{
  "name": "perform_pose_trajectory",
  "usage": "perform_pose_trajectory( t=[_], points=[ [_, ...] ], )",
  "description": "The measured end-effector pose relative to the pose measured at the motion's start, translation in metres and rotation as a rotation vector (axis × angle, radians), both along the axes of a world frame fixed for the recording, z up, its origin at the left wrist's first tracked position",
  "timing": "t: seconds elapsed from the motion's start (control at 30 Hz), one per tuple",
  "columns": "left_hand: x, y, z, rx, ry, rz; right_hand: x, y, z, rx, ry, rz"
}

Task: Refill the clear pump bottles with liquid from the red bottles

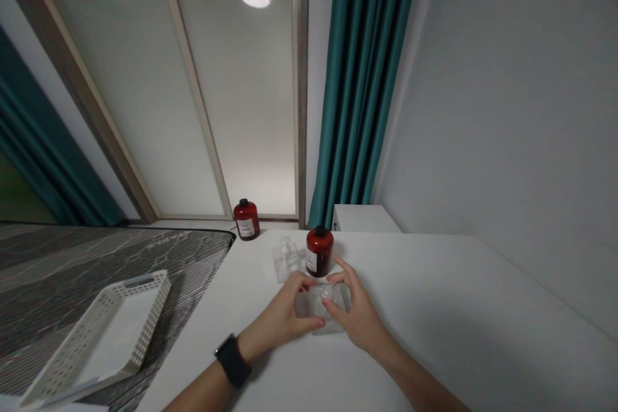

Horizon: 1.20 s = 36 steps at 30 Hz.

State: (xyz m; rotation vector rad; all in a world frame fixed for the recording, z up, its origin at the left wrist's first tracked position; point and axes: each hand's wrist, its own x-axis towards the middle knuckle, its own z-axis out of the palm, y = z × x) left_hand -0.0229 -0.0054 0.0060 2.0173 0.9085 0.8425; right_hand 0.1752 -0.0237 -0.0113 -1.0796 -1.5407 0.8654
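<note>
A clear, squarish bottle (pixel 329 322) stands on the white table between my two hands. My left hand (pixel 284 312), with a dark watch on its wrist, curves around the left side of this bottle, thumb in front and fingers behind. From the right, my right hand (pixel 360 315) holds it too, its thumb near the rounded top. Just beyond the hands is a dark red bottle (pixel 320 251) with a black cap and a white label. Left of that one stands a second clear bottle (pixel 284 262) with a rounded top.
Another dark red bottle (pixel 246 220) stands at the table's far left corner. A white perforated basket (pixel 153 312) lies on a grey patterned surface (pixel 193 264) to the left. Past the white table (pixel 434 335) are a white cabinet (pixel 367 217), a teal curtain (pixel 364 77) and frosted sliding doors (pixel 241 109).
</note>
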Motion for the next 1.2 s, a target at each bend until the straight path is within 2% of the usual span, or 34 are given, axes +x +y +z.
perform_pose_trajectory(
  t=[0.13,0.37,0.57,0.73,0.8,1.0,1.2],
  points=[
    [-0.003,0.003,-0.001,0.021,0.003,-0.038,0.003,0.000,-0.002,0.016,0.042,0.117],
    [-0.002,0.003,-0.003,0.017,-0.007,-0.034,0.004,-0.002,-0.002,0.055,-0.106,-0.008],
    [-0.003,0.006,-0.005,0.002,-0.017,-0.045,0.000,-0.006,0.001,0.066,-0.072,0.104],
    [-0.003,0.007,-0.007,0.014,-0.005,-0.049,-0.003,-0.006,0.001,0.096,-0.125,-0.043],
    [-0.003,0.007,-0.007,0.014,-0.008,-0.058,-0.002,-0.005,0.000,0.101,-0.131,-0.055],
    [-0.002,0.007,-0.007,0.006,-0.003,-0.057,0.002,-0.007,0.001,0.122,-0.096,0.098],
    [-0.003,0.008,-0.013,0.008,-0.031,-0.062,-0.003,-0.005,0.002,0.013,-0.123,-0.035]
  ],
)
